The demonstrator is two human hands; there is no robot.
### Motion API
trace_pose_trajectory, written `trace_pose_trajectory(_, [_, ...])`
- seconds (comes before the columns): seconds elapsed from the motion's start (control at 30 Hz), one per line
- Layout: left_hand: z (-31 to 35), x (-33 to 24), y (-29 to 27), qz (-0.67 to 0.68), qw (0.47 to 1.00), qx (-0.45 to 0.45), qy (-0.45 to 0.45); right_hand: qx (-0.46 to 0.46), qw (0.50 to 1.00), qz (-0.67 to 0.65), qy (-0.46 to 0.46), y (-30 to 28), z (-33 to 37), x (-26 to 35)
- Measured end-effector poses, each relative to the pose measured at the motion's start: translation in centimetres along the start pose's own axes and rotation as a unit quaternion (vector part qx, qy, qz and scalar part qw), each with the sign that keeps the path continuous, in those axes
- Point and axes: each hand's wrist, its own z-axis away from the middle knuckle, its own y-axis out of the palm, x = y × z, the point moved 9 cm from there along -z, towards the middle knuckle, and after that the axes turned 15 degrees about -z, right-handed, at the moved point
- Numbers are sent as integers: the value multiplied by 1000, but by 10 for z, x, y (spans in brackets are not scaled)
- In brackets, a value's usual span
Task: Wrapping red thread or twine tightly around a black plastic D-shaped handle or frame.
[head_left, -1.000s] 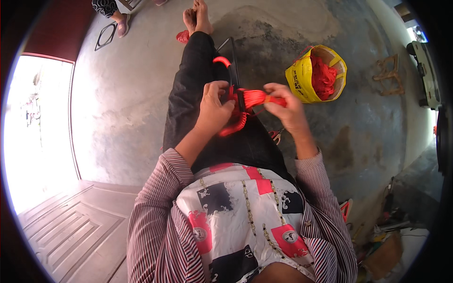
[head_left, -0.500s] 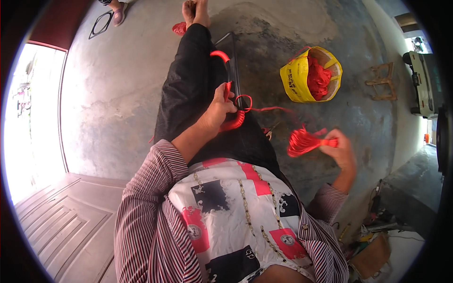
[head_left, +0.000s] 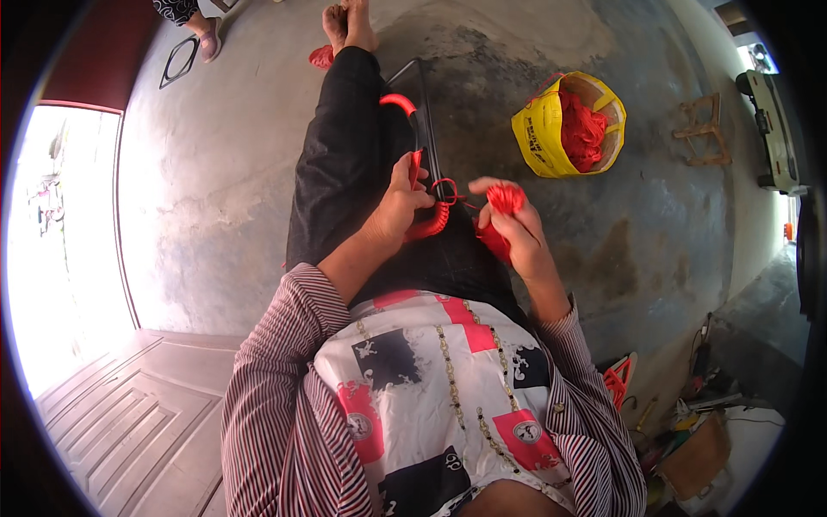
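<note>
Across my lap lies a black tubular frame [head_left: 422, 95] with a curved bar, parts of it wrapped in red cord [head_left: 432, 227]. My left hand [head_left: 398, 200] is closed beside this bar, and a short red strip [head_left: 415, 164] stands up between its thumb and fingers. What else its fingers grip is hidden. Close by on the right, my right hand [head_left: 527, 239] is closed around a looped bundle of red cord [head_left: 505, 200]. More of the bundle hangs below its fingers. A loose loop of cord [head_left: 445, 188] rings the bar between the hands.
A yellow bag [head_left: 538, 138] with red cord inside stands on the floor at the right. Beyond it are a small wooden stool [head_left: 699, 129] and a parked vehicle [head_left: 769, 129]. A person's foot [head_left: 209, 39] shows at the far left. Clutter lies at the lower right.
My right hand has swung left with the cord bundle, from out over the floor to close by the bar. My left hand has stayed at the bar.
</note>
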Motion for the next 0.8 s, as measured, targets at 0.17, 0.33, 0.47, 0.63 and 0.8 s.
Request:
trace_pose_trajectory(0.17, [-5,1,3,25,1000,3,-5,-4,992,52,115,5,-22,-24])
trace_pose_trajectory(0.33, [-11,11,-1,54,998,-2,-19,10,987,-131,98,28,-19,24])
trace_pose_trajectory(0.47, [-5,1,2,15,999,-17,-25,28,980,-169,99,46,0,33])
trace_pose_trajectory(0.63, [38,-63,-2,-410,837,-232,279,75,966,-209,130,39,-1,50])
trace_pose_trajectory(0.8, [40,-78,-13,-108,971,-92,193,173,970,-172,6,42,-12,102])
